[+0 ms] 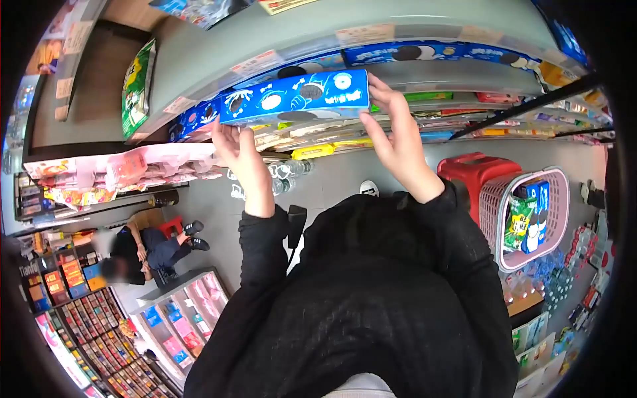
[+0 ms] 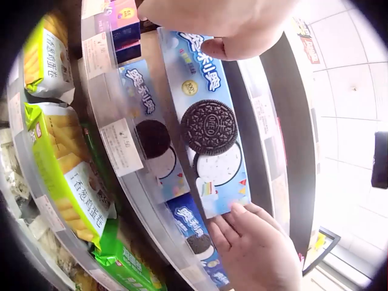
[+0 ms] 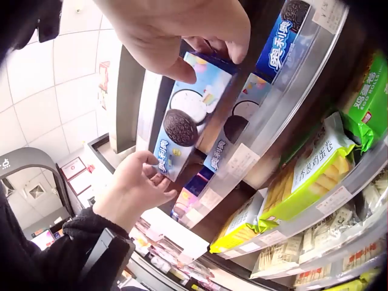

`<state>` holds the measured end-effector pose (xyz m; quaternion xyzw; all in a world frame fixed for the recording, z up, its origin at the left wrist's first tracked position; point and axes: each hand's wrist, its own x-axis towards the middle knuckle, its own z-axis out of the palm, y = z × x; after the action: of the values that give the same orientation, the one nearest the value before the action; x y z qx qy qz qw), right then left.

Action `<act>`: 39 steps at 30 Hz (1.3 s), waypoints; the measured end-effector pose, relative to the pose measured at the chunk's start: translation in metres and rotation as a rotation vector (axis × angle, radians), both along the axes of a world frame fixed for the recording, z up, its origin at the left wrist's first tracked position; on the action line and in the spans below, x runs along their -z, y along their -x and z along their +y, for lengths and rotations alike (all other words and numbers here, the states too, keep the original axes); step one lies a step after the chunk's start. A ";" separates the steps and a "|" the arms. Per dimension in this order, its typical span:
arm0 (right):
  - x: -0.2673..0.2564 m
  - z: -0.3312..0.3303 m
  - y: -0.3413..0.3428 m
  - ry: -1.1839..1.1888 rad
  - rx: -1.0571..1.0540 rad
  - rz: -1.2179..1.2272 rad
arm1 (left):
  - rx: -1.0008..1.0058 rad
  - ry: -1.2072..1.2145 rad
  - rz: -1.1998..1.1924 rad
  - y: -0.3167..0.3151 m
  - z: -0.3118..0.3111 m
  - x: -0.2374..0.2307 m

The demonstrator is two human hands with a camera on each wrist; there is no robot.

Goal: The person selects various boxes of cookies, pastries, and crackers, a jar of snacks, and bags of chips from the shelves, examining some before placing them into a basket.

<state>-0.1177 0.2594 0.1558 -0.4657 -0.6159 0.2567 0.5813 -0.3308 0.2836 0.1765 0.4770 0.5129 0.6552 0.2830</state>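
A long light-blue box of Oreo cookies [image 1: 298, 96] is held between both hands at a shelf. The left hand [image 1: 244, 162] holds one end, and its thumb lies on the printed front in the left wrist view. At the other end, the right hand [image 1: 403, 142] grips with thumb and fingers around the corner. A similar cookie box [image 2: 148, 127] lies on the shelf just beside the held one. Farther along that shelf is a darker blue Oreo box [image 2: 197, 233].
A pink basket [image 1: 488, 212] with a green bag and blue boxes stands at the right, next to a red stool [image 1: 458, 166]. Yellow-green egg roll packs [image 3: 309, 170] fill a neighbouring shelf. A seated person [image 1: 142, 249] is at the left.
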 end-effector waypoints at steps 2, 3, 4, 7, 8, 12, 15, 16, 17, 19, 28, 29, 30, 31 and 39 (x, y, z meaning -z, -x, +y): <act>0.003 -0.013 -0.022 0.003 -0.038 0.015 | 0.111 0.080 -0.129 -0.013 -0.008 0.000; 0.008 -0.020 -0.033 0.030 -0.044 0.084 | 0.147 0.101 -0.111 -0.021 -0.013 0.001; 0.011 -0.028 -0.045 0.034 -0.026 0.082 | 0.165 0.106 -0.113 -0.030 -0.018 0.002; 0.016 -0.060 -0.087 0.206 -0.019 0.390 | 0.316 0.233 -0.025 -0.062 -0.029 0.010; 0.024 -0.072 -0.102 0.207 0.015 0.378 | 0.357 0.257 -0.011 -0.072 -0.032 0.018; 0.047 -0.135 -0.168 0.396 0.132 0.527 | 0.559 0.451 0.053 -0.134 -0.043 0.031; 0.048 -0.182 -0.205 0.490 0.320 0.602 | 0.818 0.503 0.155 -0.187 -0.050 0.046; 0.050 -0.196 -0.217 0.443 0.370 0.601 | 0.877 0.461 0.185 -0.208 -0.054 0.052; 0.054 -0.211 -0.230 0.463 0.439 0.594 | 0.927 0.445 0.219 -0.231 -0.058 0.054; 0.052 -0.238 -0.251 0.497 0.609 0.519 | 1.036 0.430 0.307 -0.277 -0.066 0.060; 0.076 -0.343 -0.345 0.459 1.105 0.510 | 1.325 0.238 0.526 -0.470 -0.122 0.081; 0.079 -0.351 -0.357 0.435 1.116 0.536 | 1.383 0.299 0.539 -0.488 -0.125 0.086; 0.084 -0.357 -0.370 0.412 1.126 0.563 | 1.438 0.361 0.552 -0.506 -0.128 0.088; 0.088 -0.362 -0.382 0.382 1.154 0.629 | 1.444 0.345 0.562 -0.523 -0.132 0.087; 0.133 -0.391 -0.477 0.321 1.144 0.948 | 1.604 0.367 0.433 -0.597 -0.148 0.107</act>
<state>0.3592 -0.1319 0.0225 -0.6311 0.0822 0.1746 0.7513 0.2660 0.1356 0.0698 0.7576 0.1605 0.0572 0.6301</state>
